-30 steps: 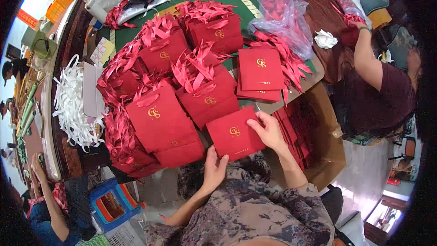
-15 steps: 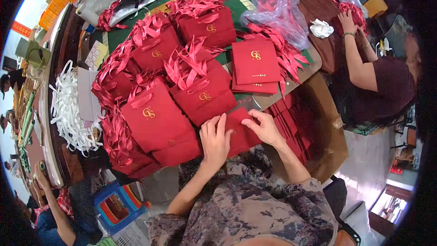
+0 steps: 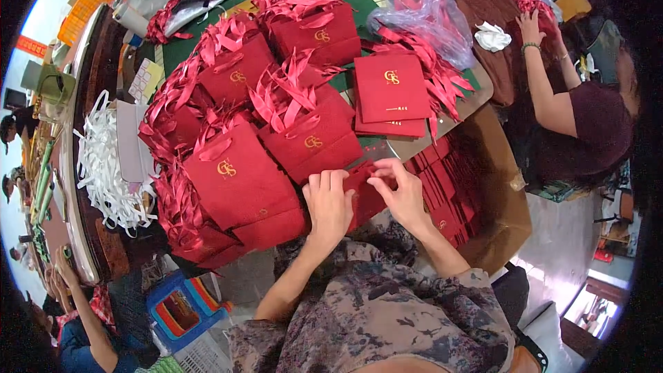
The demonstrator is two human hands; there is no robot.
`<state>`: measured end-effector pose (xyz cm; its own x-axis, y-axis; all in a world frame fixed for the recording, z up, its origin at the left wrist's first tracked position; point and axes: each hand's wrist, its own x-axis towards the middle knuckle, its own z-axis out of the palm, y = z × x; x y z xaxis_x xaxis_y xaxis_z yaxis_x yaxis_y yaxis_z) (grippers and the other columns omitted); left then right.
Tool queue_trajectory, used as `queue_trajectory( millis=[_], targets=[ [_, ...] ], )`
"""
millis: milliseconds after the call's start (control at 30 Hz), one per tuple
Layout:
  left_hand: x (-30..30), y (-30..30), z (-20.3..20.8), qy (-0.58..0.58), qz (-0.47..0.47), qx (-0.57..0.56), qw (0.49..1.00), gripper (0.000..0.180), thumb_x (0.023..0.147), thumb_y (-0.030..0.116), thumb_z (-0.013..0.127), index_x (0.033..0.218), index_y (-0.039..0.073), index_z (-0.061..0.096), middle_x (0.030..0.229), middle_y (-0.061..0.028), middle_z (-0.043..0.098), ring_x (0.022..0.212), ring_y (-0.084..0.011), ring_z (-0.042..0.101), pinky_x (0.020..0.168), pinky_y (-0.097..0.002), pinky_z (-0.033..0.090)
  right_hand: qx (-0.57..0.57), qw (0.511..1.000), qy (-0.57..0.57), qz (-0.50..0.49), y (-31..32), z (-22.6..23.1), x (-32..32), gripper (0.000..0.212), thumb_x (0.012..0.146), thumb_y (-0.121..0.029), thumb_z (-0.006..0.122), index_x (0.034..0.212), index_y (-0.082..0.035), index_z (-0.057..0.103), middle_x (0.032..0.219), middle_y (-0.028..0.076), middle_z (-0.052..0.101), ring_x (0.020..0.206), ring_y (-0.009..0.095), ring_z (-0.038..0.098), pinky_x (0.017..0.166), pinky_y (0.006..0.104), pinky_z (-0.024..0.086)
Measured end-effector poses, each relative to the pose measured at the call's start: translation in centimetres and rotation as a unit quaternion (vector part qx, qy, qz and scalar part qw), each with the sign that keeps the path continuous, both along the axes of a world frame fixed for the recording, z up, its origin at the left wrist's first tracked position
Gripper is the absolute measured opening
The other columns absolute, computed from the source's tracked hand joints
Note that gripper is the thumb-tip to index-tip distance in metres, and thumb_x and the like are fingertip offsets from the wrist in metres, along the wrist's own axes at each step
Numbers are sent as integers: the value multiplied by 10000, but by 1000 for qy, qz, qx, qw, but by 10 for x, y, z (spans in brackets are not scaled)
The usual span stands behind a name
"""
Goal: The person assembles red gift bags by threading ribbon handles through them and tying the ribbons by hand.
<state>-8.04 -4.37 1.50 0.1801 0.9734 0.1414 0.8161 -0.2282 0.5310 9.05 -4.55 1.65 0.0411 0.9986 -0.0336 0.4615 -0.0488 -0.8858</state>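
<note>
Between my hands is a red paper bag [image 3: 364,197], at the table's near edge. My left hand [image 3: 327,207] grips its left side, fingers bent over the top and thumb against the near face. The right hand [image 3: 404,200] pinches the bag's upper right edge between thumb and fingers; the exact spot under the fingertips is hidden. Just left and beyond stand several finished-looking red gift bags [image 3: 314,141] with gold emblems and red ribbon handles [image 3: 290,100]. Two flat red bags [image 3: 390,93] lie stacked past my right hand.
An open cardboard box [image 3: 494,186] with rows of folded red bags [image 3: 442,193] stands at my right. Loose red ribbons [image 3: 442,90] and a clear plastic bag [image 3: 425,17] lie beyond. White ribbons [image 3: 107,162] heap at left. A co-worker [image 3: 573,117] handles red ribbons at right.
My right fingers have moved up slightly and closed into a tighter pinch on the bag's edge. The bag has tilted between my hands, and my left hand stays on its left side.
</note>
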Motion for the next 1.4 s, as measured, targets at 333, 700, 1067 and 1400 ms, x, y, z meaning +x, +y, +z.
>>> queue_trajectory(
  millis=[333,700,1067,1400],
  targets=[
    [-1,15,-2,-29,-12,-8,999,329,769,64,730,1073,71,605,1013,-108,651,957,-330,551,811,-450,401,137,990,-44,-1,3,-14,-8,106,884,-101,708,957,-37,667,911,121,669,824,310,671,707,379,526],
    [1,12,-4,-114,-6,-15,993,133,874,67,641,1003,93,657,876,-57,678,856,-268,582,786,-413,405,54,998,-27,-16,8,-2,-15,105,843,-95,709,912,-37,654,888,119,656,782,306,663,687,389,520],
    [-4,9,1,-125,-13,-17,992,136,867,57,650,998,93,660,835,-51,671,821,-269,578,787,-395,404,162,982,-99,-14,2,-5,-25,186,783,-14,727,933,-32,619,850,107,631,787,310,650,671,401,527],
    [-6,5,-2,-134,-37,-45,989,99,831,123,731,917,92,691,791,-39,702,809,-238,604,780,-384,412,179,965,-137,137,5,2,-2,225,752,-25,739,938,-63,617,898,83,603,847,316,612,734,409,517]
  ],
)
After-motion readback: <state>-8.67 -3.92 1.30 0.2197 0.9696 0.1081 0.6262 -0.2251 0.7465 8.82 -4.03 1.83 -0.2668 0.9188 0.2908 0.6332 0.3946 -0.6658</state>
